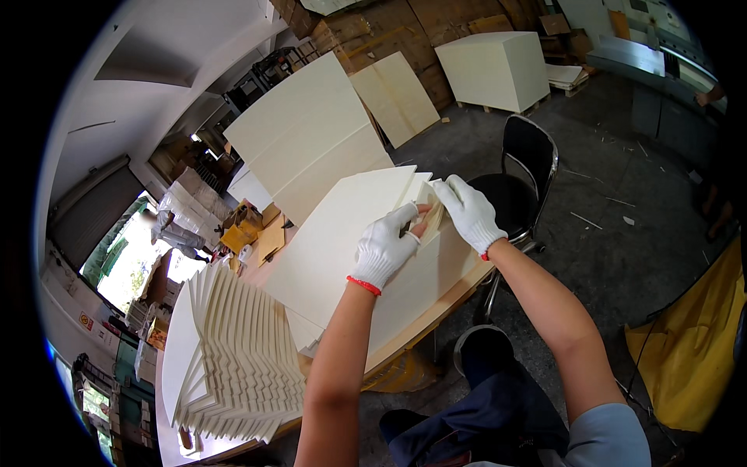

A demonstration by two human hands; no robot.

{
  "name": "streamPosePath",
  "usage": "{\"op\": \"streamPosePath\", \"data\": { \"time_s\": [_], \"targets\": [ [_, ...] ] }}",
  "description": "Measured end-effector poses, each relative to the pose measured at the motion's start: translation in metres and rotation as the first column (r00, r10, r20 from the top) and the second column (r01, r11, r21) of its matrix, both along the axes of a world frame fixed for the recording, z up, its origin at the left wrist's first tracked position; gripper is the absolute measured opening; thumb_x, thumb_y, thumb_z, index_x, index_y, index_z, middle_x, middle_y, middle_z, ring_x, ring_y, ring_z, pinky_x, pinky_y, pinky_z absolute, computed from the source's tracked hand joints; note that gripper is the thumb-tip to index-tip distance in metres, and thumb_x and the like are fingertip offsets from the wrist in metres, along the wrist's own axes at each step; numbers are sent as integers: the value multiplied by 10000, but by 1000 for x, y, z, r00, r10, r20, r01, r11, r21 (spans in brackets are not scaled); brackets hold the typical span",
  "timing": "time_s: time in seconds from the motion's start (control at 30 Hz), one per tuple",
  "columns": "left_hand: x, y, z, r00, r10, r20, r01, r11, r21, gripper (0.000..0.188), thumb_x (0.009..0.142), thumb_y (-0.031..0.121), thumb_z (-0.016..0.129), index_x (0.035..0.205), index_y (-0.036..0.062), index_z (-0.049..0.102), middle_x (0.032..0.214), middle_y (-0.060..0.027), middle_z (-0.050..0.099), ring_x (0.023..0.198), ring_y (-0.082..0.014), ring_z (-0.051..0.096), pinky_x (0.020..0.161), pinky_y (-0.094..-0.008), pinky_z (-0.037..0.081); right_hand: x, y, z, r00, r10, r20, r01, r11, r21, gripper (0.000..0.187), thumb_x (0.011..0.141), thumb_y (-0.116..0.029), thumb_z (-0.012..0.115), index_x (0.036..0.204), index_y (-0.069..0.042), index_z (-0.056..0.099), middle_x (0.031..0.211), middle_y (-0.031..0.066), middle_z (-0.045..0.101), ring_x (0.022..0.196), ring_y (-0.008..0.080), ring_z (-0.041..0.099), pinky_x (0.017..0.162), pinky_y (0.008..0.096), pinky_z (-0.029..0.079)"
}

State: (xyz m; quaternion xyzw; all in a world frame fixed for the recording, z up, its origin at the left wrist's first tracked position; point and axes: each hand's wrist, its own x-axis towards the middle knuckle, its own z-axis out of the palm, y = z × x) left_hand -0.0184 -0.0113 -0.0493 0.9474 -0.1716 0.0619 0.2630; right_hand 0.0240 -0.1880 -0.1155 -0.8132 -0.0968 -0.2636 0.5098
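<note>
Both my hands wear white knit gloves with red cuffs, and bare fingertips show on the left one. They meet at the right-hand corner of a stack of large white card sheets (331, 226) on the table. My left hand (387, 247) has its thumb and fingers curled around the sheets' edge. My right hand (468, 214) is closed over the same corner from the other side, its fingertips partly hidden. Between the hands the sheet edges (437, 212) bend and fan slightly apart. At the table's left lies a fanned, stepped pile of folded white card pieces (241, 358).
A black chair (517, 175) stands just beyond the table's right end. Tall white boards (303, 132) rise behind the stack. Farther back are a palletised white block (498, 74) and brown cartons (373, 43). Yellow sheeting (685, 342) hangs at right; another person (177, 233) is far left.
</note>
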Motion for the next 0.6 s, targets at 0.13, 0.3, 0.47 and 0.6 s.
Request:
{"op": "streamPosePath", "data": {
  "time_s": [0.13, 0.3, 0.47, 0.6],
  "targets": [
    [1, -1, -5, 990, -13, 143, 29, 993, -110, 327, 930, 196, 662, 1254, 160, 675, 831, -96, 644, 771, -183, 627, 753, -330, 498, 0, 0, -1, 1000, 10, -7, -11, 1000, -19, 458, 1025, -500, 417, 997, -77, 589, 861, 233, 674, 836, 445, 639, 718, 548, 456],
    [-3, -1, -1, 996, -26, 85, 20, 997, 70, 353, 908, 211, 690, 1256, 160, 669, 840, -117, 659, 803, -220, 637, 772, -353, 503, 2, 0, -6, 1000, -14, 12, 14, 1000, -11, 433, 1024, -490, 431, 1005, -86, 584, 847, 229, 671, 822, 441, 640, 701, 547, 456],
    [-2, -1, -4, 985, -71, 154, 66, 997, 33, 366, 894, 223, 702, 1255, 172, 672, 778, -125, 628, 772, -243, 637, 758, -375, 511, 2, 2, -4, 999, -39, -1, 39, 999, 9, 430, 1020, -493, 437, 1001, -91, 589, 846, 223, 669, 823, 438, 641, 701, 541, 457],
    [-1, -2, -11, 935, -126, 332, 86, 988, 131, 395, 881, 188, 685, 1275, 217, 670, 818, -154, 665, 781, -298, 668, 747, -406, 528, -5, -1, 6, 1000, 8, -29, -7, 998, 56, 412, 989, -490, 515, 944, -89, 595, 819, 195, 668, 814, 411, 655, 697, 514, 467]
  ]
}}
